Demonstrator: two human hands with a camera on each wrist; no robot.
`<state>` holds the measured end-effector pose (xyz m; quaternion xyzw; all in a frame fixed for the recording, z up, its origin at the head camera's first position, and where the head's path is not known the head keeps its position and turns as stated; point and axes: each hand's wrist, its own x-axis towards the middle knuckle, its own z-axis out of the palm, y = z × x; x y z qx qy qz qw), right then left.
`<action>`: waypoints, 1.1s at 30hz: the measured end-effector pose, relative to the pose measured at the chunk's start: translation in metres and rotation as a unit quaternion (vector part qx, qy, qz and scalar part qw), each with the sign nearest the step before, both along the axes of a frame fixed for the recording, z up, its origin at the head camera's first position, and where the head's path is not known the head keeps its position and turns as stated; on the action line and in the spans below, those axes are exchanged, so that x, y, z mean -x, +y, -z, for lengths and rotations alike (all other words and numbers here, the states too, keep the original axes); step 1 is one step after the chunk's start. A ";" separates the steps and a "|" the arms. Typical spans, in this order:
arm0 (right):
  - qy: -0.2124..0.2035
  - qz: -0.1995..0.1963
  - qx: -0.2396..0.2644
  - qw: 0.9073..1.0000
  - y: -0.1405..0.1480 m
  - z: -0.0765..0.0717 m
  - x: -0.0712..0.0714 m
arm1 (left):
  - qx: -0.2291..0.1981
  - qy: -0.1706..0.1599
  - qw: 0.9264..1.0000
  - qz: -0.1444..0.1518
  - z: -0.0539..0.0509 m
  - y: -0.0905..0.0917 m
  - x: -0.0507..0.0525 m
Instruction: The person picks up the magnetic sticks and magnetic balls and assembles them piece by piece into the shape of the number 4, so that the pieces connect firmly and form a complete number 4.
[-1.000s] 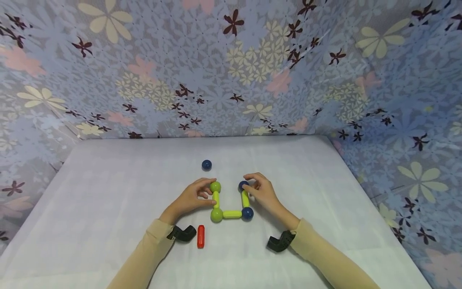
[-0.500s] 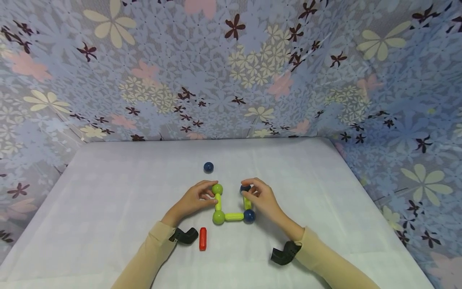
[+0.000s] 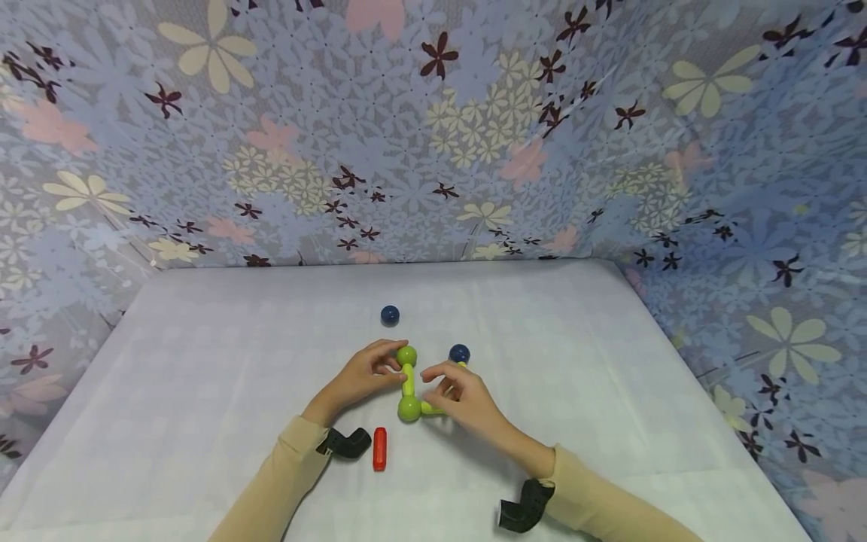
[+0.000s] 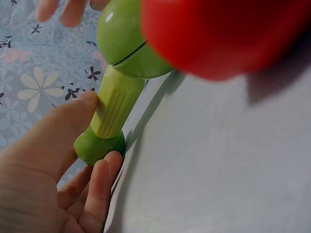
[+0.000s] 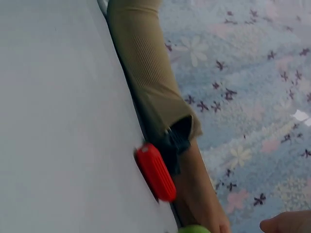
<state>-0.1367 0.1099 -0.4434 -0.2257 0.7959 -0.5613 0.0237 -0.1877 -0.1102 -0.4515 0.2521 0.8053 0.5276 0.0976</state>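
Head view: left hand (image 3: 359, 378) grips the yellow-green plastic stick (image 3: 409, 382), pointing forward, left of the loose, empty-looking right hand (image 3: 467, 399).

Green balls (image 4: 125, 38) look like smooth, shiny plastic. Yellow-green rod (image 4: 112, 108) + red rod (image 5: 156, 174): plastic w/ ridges. Blue balls (image 3: 460, 353): v. shiny. White sheet (image 3: 271, 331) + flowery drape (image 3: 406, 143): matt cloth. Left sleeve (image 5: 143, 53): ribbed cloth.

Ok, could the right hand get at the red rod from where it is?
Probably yes: the right hand appears to hold nothing, and the red rod lies uncovered. It would likely have to skirt the near green ball, whose near side looks free.
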 end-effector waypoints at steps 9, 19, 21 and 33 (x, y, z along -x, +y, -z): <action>-0.014 -0.078 0.010 0.997 -0.024 0.009 -0.014 | -0.008 0.007 1.000 0.001 -0.001 0.000 0.001; -0.036 -0.121 0.008 0.992 -0.040 0.018 -0.027 | -0.008 0.013 1.000 0.005 0.001 0.001 0.002; -0.046 -0.123 0.005 0.991 -0.042 0.020 -0.030 | -0.011 0.016 1.000 0.005 0.001 0.001 0.002; -0.005 -0.149 -0.023 0.988 -0.048 0.030 -0.035 | -0.008 0.014 1.000 0.000 0.000 0.000 0.000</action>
